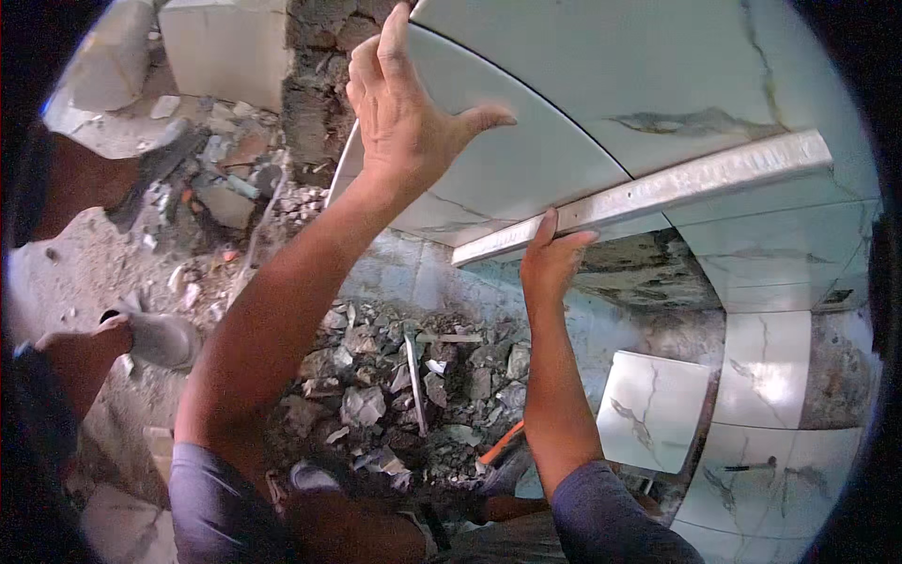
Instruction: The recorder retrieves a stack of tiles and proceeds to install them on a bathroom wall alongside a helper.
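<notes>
My left hand point(406, 132) is at the left edge of a large pale wall tile point(526, 141). Its fingers bend around that edge and its thumb lies spread across the glossy face. A long whitish straightedge point(658, 191) runs slantwise along the tile's lower part, rising to the right. From below, my right hand point(552, 256) grips this bar, thumb pointing right; some of its fingers are hidden behind the bar. Above, a grey-veined tile point(667, 66) meets the pale tile along a dark curved joint.
Broken rubble point(366, 404) covers the ground below my arms, with a thin pale strip point(414, 381) on it. A veined tile point(654, 410) leans at the lower right. Bare wall point(648, 268) shows under the bar. Another person's legs and a sandalled foot point(160, 338) are at left.
</notes>
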`<state>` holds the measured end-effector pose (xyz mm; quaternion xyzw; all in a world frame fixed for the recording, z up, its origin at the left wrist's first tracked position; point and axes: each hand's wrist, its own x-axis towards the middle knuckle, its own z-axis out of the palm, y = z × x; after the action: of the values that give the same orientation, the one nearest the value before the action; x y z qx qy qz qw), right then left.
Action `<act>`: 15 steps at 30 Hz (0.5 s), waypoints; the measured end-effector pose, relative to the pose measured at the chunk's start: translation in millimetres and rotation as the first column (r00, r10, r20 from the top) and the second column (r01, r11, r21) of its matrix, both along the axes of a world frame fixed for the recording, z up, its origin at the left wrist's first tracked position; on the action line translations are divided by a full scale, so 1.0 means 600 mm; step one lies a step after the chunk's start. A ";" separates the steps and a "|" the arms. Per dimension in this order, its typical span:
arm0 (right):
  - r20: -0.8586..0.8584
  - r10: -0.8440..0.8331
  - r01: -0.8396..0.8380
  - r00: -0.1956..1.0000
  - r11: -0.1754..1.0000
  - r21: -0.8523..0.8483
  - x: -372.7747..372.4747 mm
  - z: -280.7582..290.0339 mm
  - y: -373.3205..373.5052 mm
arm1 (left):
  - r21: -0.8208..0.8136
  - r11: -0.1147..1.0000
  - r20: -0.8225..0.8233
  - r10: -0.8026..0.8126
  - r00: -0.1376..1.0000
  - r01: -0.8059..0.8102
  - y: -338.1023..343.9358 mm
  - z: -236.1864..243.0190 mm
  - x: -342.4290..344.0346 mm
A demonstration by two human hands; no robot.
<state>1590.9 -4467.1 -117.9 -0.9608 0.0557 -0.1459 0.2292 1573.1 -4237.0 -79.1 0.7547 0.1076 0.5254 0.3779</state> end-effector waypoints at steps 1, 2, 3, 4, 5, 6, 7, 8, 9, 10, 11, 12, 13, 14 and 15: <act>0.032 -0.021 0.022 0.999 1.000 -0.015 0.001 -0.001 -0.001 | 0.050 0.998 0.070 0.028 0.997 -0.032 -0.001 -0.003 0.004; 0.066 -0.040 0.042 0.997 0.999 -0.030 0.003 -0.003 -0.001 | 0.071 0.996 0.104 0.048 0.993 -0.056 -0.001 -0.007 0.008; 0.085 -0.047 0.052 0.995 0.997 -0.050 0.004 -0.006 -0.002 | 0.092 0.992 0.138 0.070 0.988 -0.083 0.000 -0.010 0.015; 0.129 -0.045 0.049 0.991 0.998 -0.027 0.006 -0.010 -0.002 | 0.088 0.976 0.186 0.179 0.966 -0.198 0.004 -0.014 0.028; 0.156 -0.033 0.035 0.987 0.999 -0.010 0.007 -0.015 -0.002 | 0.073 0.948 0.230 0.287 0.930 -0.311 0.010 -0.016 0.042; 0.188 -0.022 0.022 0.982 1.000 0.002 0.010 -0.021 -0.003 | 0.069 0.980 0.182 0.170 0.969 -0.185 0.005 -0.029 0.035; 0.242 0.006 -0.014 0.970 0.999 0.031 0.013 -0.027 -0.004 | 0.090 0.976 0.208 0.179 0.962 -0.201 0.012 -0.034 0.046; 0.299 0.032 -0.050 0.954 0.997 0.053 0.017 -0.035 -0.005 | 0.111 0.970 0.234 0.188 0.954 -0.218 0.015 -0.042 0.052; 0.360 0.059 -0.096 0.931 0.992 0.085 0.020 -0.043 -0.006 | 0.131 0.963 0.260 0.196 0.945 -0.236 0.020 -0.047 0.059; 0.389 0.021 -0.084 0.921 0.986 0.144 0.024 -0.051 -0.006 | 0.132 0.967 0.262 0.177 0.949 -0.216 0.021 -0.053 0.061; 0.400 -0.021 -0.040 0.916 0.989 0.145 0.027 -0.058 -0.008 | 0.130 0.970 0.267 0.166 0.949 -0.206 0.021 -0.057 0.063; 0.413 -0.042 -0.015 0.910 0.991 0.135 0.030 -0.063 -0.009 | 0.128 0.972 0.271 0.156 0.950 -0.196 0.021 -0.059 0.065; 0.429 -0.066 0.009 0.901 0.991 0.134 0.033 -0.069 -0.010 | 0.127 0.974 0.276 0.145 0.950 -0.186 0.021 -0.060 0.065; 0.473 -0.064 0.033 0.879 0.997 0.074 0.036 -0.073 -0.010 | 0.128 0.975 0.286 0.141 0.948 -0.184 0.020 -0.060 0.066; 0.502 -0.031 -0.002 0.864 0.998 0.066 0.038 -0.077 -0.011 | 0.122 0.975 0.291 0.144 0.946 -0.186 0.019 -0.061 0.065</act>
<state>1613.7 -4473.5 -163.8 -0.8813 0.0061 -0.3908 0.2654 1612.1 -4225.8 -115.7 0.6869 0.0767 0.6634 0.2867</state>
